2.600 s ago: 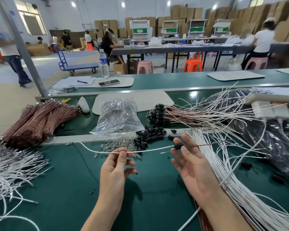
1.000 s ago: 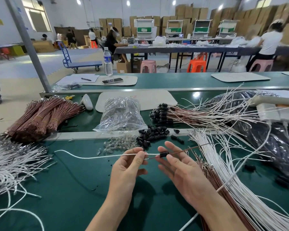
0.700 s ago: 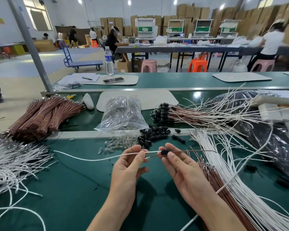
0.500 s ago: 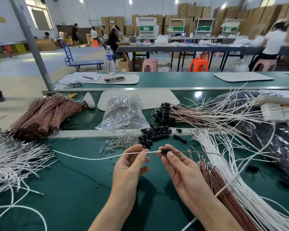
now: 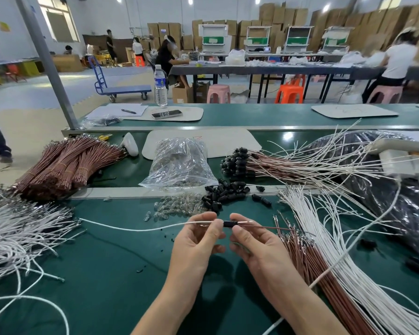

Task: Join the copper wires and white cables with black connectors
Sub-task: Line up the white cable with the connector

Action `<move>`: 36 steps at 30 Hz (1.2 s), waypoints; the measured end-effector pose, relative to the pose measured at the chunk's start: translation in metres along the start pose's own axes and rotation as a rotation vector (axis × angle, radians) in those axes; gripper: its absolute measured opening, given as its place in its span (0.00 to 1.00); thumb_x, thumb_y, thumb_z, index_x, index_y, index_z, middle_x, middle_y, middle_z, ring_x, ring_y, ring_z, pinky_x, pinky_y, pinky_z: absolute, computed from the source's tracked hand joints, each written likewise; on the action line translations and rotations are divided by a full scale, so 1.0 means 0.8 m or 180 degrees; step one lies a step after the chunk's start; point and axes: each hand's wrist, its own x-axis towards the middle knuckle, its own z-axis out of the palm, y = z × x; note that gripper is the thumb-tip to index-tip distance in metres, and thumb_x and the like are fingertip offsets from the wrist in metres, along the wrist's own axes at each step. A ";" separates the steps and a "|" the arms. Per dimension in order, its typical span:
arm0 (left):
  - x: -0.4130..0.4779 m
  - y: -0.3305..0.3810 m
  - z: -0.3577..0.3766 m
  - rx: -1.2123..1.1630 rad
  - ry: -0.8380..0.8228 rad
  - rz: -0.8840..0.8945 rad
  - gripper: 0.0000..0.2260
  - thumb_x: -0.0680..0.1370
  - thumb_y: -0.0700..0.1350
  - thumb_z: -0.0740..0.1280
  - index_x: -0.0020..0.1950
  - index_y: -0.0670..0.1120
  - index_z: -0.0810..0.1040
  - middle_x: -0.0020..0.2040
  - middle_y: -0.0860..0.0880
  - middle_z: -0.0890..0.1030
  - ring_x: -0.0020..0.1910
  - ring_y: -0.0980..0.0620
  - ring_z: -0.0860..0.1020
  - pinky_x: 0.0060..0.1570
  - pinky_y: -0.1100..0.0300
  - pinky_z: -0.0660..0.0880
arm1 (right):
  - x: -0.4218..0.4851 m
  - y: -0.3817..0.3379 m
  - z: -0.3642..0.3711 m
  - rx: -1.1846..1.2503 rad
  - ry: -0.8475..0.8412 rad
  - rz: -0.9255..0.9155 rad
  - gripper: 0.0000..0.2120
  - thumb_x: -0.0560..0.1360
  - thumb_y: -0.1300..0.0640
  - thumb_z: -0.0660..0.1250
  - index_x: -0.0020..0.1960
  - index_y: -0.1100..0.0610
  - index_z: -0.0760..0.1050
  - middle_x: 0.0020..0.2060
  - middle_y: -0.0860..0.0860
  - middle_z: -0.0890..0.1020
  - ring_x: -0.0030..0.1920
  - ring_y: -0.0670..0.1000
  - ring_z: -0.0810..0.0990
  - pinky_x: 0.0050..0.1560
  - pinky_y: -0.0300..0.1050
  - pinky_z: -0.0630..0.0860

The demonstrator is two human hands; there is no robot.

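Black connector (image 5: 228,223): head view, held above the green bench (image 5: 107,274) between both hands, long axis running left to right. Left hand (image 5: 198,240) pinches the white cable (image 5: 136,228) just left of it. Right hand (image 5: 254,240) pinches the copper wire (image 5: 269,228) at its right end. Both hands are equally near. Seating probably needs an inward push along that axis.

Left hand (image 5: 198,240), right hand (image 5: 253,241), side by side, fingertips pinching, perhaps touching
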 end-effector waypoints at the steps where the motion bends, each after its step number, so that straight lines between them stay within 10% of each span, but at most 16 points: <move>1: -0.001 0.000 0.000 0.0070 -0.0045 0.0018 0.15 0.72 0.49 0.73 0.56 0.44 0.80 0.43 0.47 0.86 0.44 0.51 0.84 0.38 0.61 0.80 | 0.000 0.000 -0.001 -0.0070 0.0006 -0.0020 0.15 0.64 0.58 0.75 0.51 0.55 0.87 0.44 0.53 0.86 0.41 0.47 0.85 0.41 0.37 0.80; 23: 0.006 -0.003 -0.004 -0.0278 0.0060 -0.0071 0.19 0.70 0.48 0.74 0.58 0.45 0.78 0.39 0.51 0.83 0.39 0.56 0.81 0.35 0.62 0.78 | -0.002 -0.008 -0.005 -0.0481 0.0135 -0.0335 0.12 0.61 0.47 0.76 0.42 0.52 0.84 0.46 0.55 0.86 0.39 0.50 0.84 0.34 0.41 0.80; 36: 0.024 0.017 -0.030 -0.1124 0.0624 -0.0350 0.10 0.69 0.43 0.73 0.49 0.46 0.81 0.35 0.51 0.81 0.31 0.58 0.80 0.28 0.63 0.77 | 0.008 -0.051 -0.052 0.0491 0.0841 -0.0591 0.09 0.79 0.58 0.67 0.43 0.55 0.83 0.40 0.50 0.86 0.37 0.47 0.85 0.34 0.38 0.81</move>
